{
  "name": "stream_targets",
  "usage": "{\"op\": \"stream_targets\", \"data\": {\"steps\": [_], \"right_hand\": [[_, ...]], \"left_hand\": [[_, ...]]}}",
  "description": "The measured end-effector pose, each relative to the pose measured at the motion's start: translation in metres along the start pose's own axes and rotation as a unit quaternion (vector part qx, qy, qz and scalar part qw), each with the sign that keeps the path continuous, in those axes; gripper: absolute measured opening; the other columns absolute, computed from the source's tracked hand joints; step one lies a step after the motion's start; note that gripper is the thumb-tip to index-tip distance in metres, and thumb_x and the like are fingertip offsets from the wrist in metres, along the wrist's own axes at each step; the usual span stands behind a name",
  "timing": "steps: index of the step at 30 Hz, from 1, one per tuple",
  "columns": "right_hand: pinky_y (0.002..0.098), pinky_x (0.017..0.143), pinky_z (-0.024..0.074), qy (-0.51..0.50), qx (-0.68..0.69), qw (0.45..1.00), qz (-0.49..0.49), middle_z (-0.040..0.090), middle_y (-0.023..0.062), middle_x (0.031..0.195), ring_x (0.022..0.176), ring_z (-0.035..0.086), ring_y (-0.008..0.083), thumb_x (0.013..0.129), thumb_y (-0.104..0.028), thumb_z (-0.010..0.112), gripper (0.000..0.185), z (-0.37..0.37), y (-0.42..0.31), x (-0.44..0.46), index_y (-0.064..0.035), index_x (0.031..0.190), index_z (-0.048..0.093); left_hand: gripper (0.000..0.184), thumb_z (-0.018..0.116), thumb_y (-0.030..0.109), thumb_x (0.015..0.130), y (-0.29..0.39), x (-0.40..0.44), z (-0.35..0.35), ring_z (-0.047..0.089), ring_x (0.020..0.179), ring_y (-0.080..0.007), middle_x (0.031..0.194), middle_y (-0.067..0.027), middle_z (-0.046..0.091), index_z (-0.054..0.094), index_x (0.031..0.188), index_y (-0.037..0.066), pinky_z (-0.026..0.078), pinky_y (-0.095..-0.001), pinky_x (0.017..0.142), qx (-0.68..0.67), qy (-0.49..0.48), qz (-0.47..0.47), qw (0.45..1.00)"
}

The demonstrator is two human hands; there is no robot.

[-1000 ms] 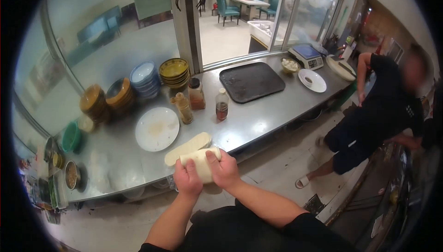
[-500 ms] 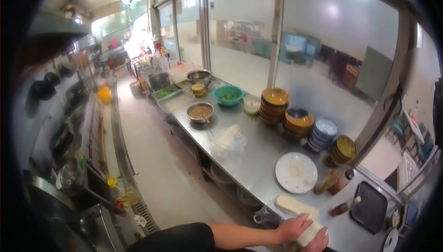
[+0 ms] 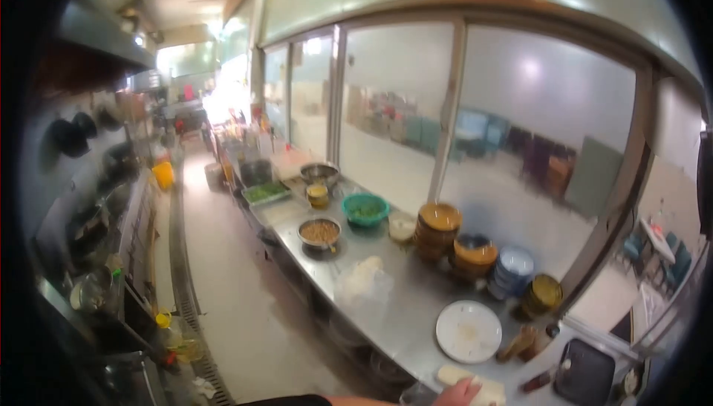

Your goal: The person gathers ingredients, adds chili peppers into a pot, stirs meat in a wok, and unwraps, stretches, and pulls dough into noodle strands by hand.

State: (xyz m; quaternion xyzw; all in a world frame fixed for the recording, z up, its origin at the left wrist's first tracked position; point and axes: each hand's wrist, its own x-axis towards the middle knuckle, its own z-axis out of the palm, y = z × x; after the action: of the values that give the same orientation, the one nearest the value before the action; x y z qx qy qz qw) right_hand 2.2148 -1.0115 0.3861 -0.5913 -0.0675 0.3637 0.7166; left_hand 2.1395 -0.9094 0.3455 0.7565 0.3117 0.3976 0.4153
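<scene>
At the bottom edge, my left hand [image 3: 459, 392] is closed on a long, pale roll of what looks like dough [image 3: 486, 389] at the near edge of the steel counter. Its fingers are partly cut off by the frame. My right hand is out of view. Clear plastic [image 3: 417, 394] lies beside the roll's left end. Just beyond it is a white plate [image 3: 469, 332] with a few crumbs or stains. Farther up the counter, a clear bag [image 3: 364, 281] holds a pale lump.
Bowl stacks [image 3: 437, 231] line the window side. Beyond stand a steel bowl of brown bits [image 3: 319, 234], a green basin [image 3: 365, 210] and a tray of greens [image 3: 266, 193]. A black tray [image 3: 585, 372] lies right. The aisle floor [image 3: 245, 294] runs left of the counter [image 3: 375, 324].
The view has tilted up, so counter things sit lower in the frame. My right hand has dropped out of view. My left hand stays on the roll.
</scene>
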Motion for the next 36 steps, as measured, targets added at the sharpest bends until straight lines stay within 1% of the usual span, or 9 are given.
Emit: {"op": "stream_targets", "data": {"steps": [1,3,4,6,8,16,25,31,36], "right_hand": [[0.0340,0.085,0.0468,-0.053,-0.034,0.998,-0.014,0.054,0.0143,0.117,0.103,0.054,0.0249,0.091,-0.020,0.053,0.041,0.006,-0.006,-0.009,0.0048,0.123,0.047],[0.0404,0.094,0.0440,-0.077,-0.184,0.977,-0.080,0.051,0.0166,0.125,0.110,0.053,0.0275,0.094,-0.019,0.046,0.043,-0.012,0.019,0.010,0.0042,0.129,0.041],[0.0324,0.078,0.0500,-0.058,-0.004,0.990,-0.131,0.061,0.0094,0.101,0.089,0.060,0.0176,0.093,-0.013,0.050,0.024,0.004,0.025,0.010,0.0017,0.112,0.053],[0.0300,0.080,0.0468,-0.037,-0.059,0.991,-0.117,0.059,0.0062,0.105,0.092,0.056,0.0149,0.089,-0.010,0.054,0.028,-0.005,0.021,0.009,0.0013,0.115,0.053],[0.0265,0.077,0.0457,0.018,-0.141,0.978,-0.151,0.060,0.0037,0.097,0.085,0.054,0.0105,0.090,-0.013,0.055,0.024,-0.006,0.016,0.008,0.0008,0.110,0.056],[0.0261,0.072,0.0458,0.053,-0.117,0.973,-0.189,0.062,0.0046,0.090,0.081,0.054,0.0089,0.090,-0.020,0.059,0.024,-0.005,0.005,0.008,0.0012,0.100,0.057],[0.0303,0.067,0.0466,0.093,-0.204,0.945,-0.238,0.063,0.0089,0.082,0.074,0.055,0.0120,0.092,-0.025,0.054,0.026,-0.010,0.007,0.015,0.0009,0.093,0.055],[0.0304,0.065,0.0463,0.079,-0.241,0.936,-0.244,0.062,0.0097,0.078,0.072,0.055,0.0121,0.094,-0.026,0.050,0.029,-0.016,0.000,0.024,0.0018,0.089,0.054],[0.0249,0.061,0.0431,0.043,-0.194,0.960,-0.199,0.058,0.0019,0.074,0.069,0.048,0.0062,0.095,-0.023,0.050,0.027,-0.031,0.009,0.033,0.0012,0.082,0.056]], "left_hand": [[0.039,0.045,0.039,0.093,-0.021,0.010,0.022,0.059,0.083,-0.0412,0.084,-0.0255,0.059,0.050,0.099,0.001,0.045,-0.0458,0.071,-0.099,0.072,-0.051,0.991],[0.046,0.044,0.040,0.093,0.008,0.017,-0.009,0.054,0.106,-0.0402,0.110,-0.0279,0.057,0.051,0.110,-0.003,0.041,-0.0438,0.089,-0.100,-0.105,-0.237,0.961],[0.046,0.046,0.040,0.093,0.002,0.013,-0.001,0.055,0.102,-0.0407,0.107,-0.0262,0.059,0.052,0.110,-0.003,0.043,-0.0443,0.086,-0.059,-0.044,-0.193,0.978],[0.039,0.049,0.038,0.092,0.006,0.014,0.001,0.059,0.077,-0.0290,0.082,-0.0178,0.061,0.056,0.093,-0.001,0.045,-0.0388,0.071,-0.077,-0.055,-0.241,0.966],[0.037,0.050,0.036,0.093,0.007,0.007,0.010,0.057,0.075,-0.0173,0.079,-0.0089,0.061,0.059,0.092,0.000,0.045,-0.0331,0.069,-0.363,0.005,-0.322,0.875],[0.025,0.053,0.023,0.092,0.023,-0.006,0.028,0.054,0.073,-0.0113,0.080,-0.0069,0.061,0.055,0.091,-0.002,0.046,-0.0300,0.066,-0.188,0.015,-0.129,0.974],[0.028,0.050,0.024,0.094,0.027,-0.007,0.040,0.058,0.080,-0.0158,0.090,-0.0104,0.062,0.052,0.105,-0.002,0.048,-0.0314,0.072,-0.158,0.009,-0.099,0.982],[0.035,0.049,0.027,0.092,0.027,-0.002,0.037,0.059,0.091,-0.0424,0.098,-0.0274,0.060,0.049,0.111,-0.003,0.047,-0.0431,0.077,-0.106,-0.061,-0.080,0.989],[0.034,0.049,0.026,0.092,0.008,0.000,0.036,0.059,0.091,-0.0416,0.097,-0.0270,0.060,0.053,0.110,-0.003,0.047,-0.0434,0.077,-0.051,-0.052,-0.047,0.996]]}}
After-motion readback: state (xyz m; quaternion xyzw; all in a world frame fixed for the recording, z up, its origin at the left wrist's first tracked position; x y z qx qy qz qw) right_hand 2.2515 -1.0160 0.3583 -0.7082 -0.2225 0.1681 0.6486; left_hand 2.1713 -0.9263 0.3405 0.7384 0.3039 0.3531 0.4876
